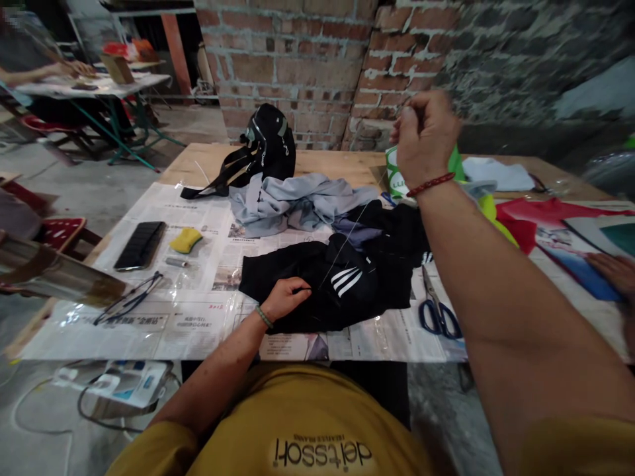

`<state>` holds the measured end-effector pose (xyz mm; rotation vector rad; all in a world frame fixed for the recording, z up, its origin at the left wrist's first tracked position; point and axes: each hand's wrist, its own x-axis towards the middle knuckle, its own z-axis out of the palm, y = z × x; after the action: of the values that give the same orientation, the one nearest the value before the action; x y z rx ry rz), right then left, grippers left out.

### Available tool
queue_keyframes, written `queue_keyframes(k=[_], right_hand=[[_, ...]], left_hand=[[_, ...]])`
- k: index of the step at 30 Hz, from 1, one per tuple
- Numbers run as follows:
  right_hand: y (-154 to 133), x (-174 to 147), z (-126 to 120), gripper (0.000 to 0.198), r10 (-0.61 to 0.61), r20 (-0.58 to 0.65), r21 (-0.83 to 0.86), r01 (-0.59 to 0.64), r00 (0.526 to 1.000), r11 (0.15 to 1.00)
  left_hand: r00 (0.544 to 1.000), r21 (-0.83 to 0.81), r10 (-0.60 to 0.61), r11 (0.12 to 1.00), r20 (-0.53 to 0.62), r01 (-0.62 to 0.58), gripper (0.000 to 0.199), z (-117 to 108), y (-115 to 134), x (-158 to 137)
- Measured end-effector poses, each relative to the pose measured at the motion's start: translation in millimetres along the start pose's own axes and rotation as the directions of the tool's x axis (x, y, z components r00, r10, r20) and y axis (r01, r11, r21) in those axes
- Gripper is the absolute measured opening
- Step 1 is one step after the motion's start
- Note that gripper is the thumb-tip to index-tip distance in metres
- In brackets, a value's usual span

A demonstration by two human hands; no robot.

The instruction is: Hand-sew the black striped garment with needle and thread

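From my head view, the black garment (292, 264) lies at the near edge of the newspaper (114, 330)-covered table (327, 158), its white stripes facing up. The left hand (285, 297) rests on it, thumb and finger pinching the cloth. The right hand (426, 129) is raised well above the table, fingers closed on a thread (352, 231) that slants up from the garment.

Around the work I find scissors (436, 305) just beside its right end, grey cloth (278, 201) heaped behind it and a black bag (272, 142) beyond. To the left lie a phone (140, 245), a sponge (186, 240), a spool (176, 262) and glasses (133, 299); to the right, red cloth (520, 218). The raised forearm blocks my view of part of the table's right side.

A cylinder (74, 271) is cut off at the left border, as is a co-worker's hand (612, 271) at the right. The right fingertips are blurred; whether they hold a needle I cannot tell. The thread's upper end is too fine for me to follow.
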<state>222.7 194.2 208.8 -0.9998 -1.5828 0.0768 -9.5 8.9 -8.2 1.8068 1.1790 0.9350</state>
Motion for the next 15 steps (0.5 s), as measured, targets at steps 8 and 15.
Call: queue_keyframes(k=[8,15], right_hand=[[-16,-123,56,0.011,0.385,0.314,0.312,-0.478,0.868,0.821],[15,-230,55,0.020,0.616,0.477,0.243,-0.768,0.627,0.593]], left_hand=[[1.000,0.009,0.031,0.999,0.007,-0.031,0.014,2,3,1],[0.997,0.055,0.070,0.996,0.012,-0.070,0.014,5,6,0]])
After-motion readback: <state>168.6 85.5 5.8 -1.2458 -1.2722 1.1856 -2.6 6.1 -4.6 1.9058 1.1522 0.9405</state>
